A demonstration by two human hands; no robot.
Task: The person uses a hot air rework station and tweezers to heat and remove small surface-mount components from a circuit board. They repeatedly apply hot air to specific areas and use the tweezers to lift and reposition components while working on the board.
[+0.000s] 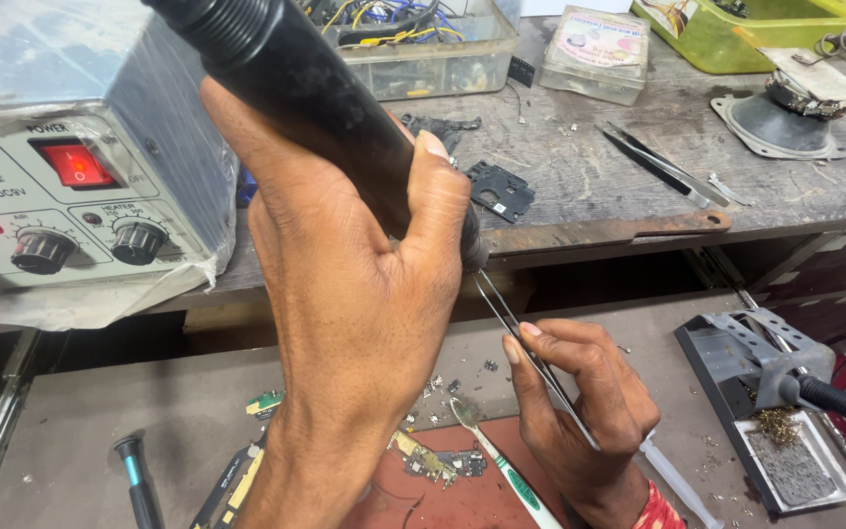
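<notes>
Hot-air handle (296, 88) fills the middle of my view, a thick black barrel running from twelve o'clock down toward the centre, tilted, its lower end hidden behind the thumb. My left hand (345, 294) is clenched round it, thumb pressed along the barrel's right side, wrist rising from six o'clock. At four o'clock of that hand, my right hand (580, 411) pinches a pair of slim metal tweezers (526, 343), fingers closed on the shafts; the tips point up toward the handle's lower end, just beside it. I cannot tell whether the tips hold anything.

Below the hands, at six o'clock, a small circuit board (438, 462) lies on a reddish mat (462, 500), and a toothbrush (501, 465) with a white and green handle lies across the mat, bristles near the board. Loose little parts are scattered just above it.

Out at nine o'clock sits the grey rework station (100, 186) under plastic film, red switch lit, two black knobs on its face. At eleven to twelve o'clock, a clear box of wires (423, 49). On the wooden shelf at two o'clock, a second pair of tweezers (658, 162) lies flat. At four o'clock, a metal iron stand (746, 353) with a soldering iron resting in it.
</notes>
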